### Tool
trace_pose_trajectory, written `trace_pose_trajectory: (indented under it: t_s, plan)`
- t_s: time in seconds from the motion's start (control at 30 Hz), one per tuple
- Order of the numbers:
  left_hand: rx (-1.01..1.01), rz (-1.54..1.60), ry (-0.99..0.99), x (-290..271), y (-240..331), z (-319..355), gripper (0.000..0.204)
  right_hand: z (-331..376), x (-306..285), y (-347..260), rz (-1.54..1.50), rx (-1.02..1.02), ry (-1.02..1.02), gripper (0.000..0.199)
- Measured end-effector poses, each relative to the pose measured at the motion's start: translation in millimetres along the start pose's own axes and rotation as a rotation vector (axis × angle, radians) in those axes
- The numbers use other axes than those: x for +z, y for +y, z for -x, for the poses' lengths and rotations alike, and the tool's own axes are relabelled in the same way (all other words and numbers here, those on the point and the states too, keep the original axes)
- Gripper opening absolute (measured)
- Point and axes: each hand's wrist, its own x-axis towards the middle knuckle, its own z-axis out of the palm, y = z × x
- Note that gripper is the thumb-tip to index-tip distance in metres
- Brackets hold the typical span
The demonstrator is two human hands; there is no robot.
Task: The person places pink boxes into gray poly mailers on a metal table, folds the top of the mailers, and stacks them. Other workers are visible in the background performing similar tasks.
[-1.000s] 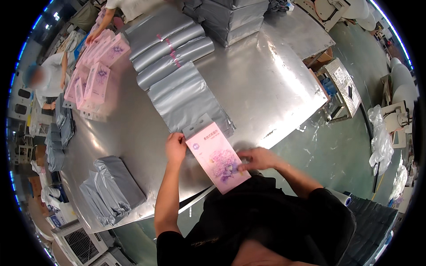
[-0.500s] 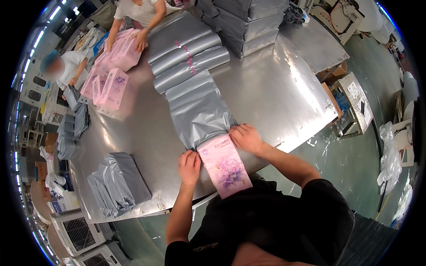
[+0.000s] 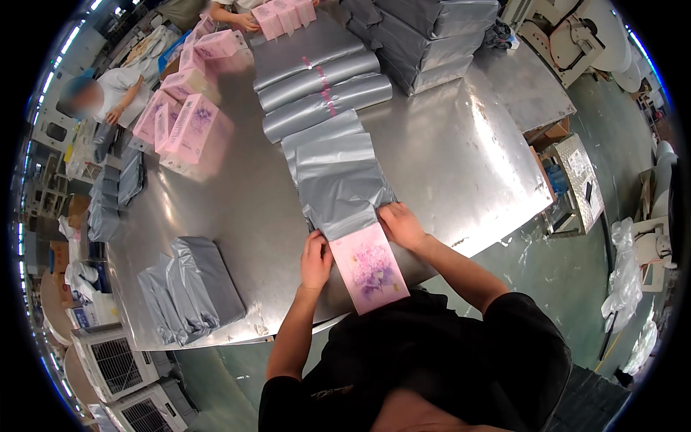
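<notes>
Since the earlier frame, the gray bag (image 3: 342, 187) has come farther down over the pink box (image 3: 371, 270), covering its printed upper end, and a co-worker's hand (image 3: 247, 21) now rests by a row of pink boxes (image 3: 281, 18) at the far end of the gray rolls (image 3: 327, 101).

From the head view, the left hand (image 3: 315, 261) has its fingers curled in, nearly closed, gripping the bag's left edge beside the box. Opposite, the right hand (image 3: 403, 227) bends its fingers over the bag's right corner, thumb and fingertips drawn together on the film. The pink box lies between both sets of fingers, its upper end inside the bag's mouth and its flowered lower part bare, reaching toward the person's black shirt (image 3: 432, 345).

Beyond the fingers, the bag stretches across the metal table (image 3: 446, 173) toward the rolls. Well left of the left fingers sits a pile of gray packages (image 3: 194, 288); farther off on that side stand more pink boxes (image 3: 191, 129). Past the right fingers, at the far side, rises a gray stack (image 3: 421, 43).
</notes>
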Motion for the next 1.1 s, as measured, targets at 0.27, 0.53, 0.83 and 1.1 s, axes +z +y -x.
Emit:
trace_pose_trajectory:
  t_s: [0.27, 0.53, 0.83, 1.1]
  plan:
    - [-0.329, -0.004, -0.068, 18, -11, -34, 0.016, -7, 18, 7, 0.056, 0.204, -0.13, 0.018]
    - [-0.506, 0.113, -0.578, -21, 10, 131, 0.029, 113, -63, -63, -0.447, 0.393, -0.432, 0.025]
    - [-0.866, 0.803, -0.008, -4, 40, 81, 0.009, 103, -60, -92, -0.194, 0.262, -0.412, 0.019]
    - [-0.816, 0.658, -0.009, 10, 11, 98, 0.013, -2, 47, -93, 0.003, 0.076, -0.405, 0.015]
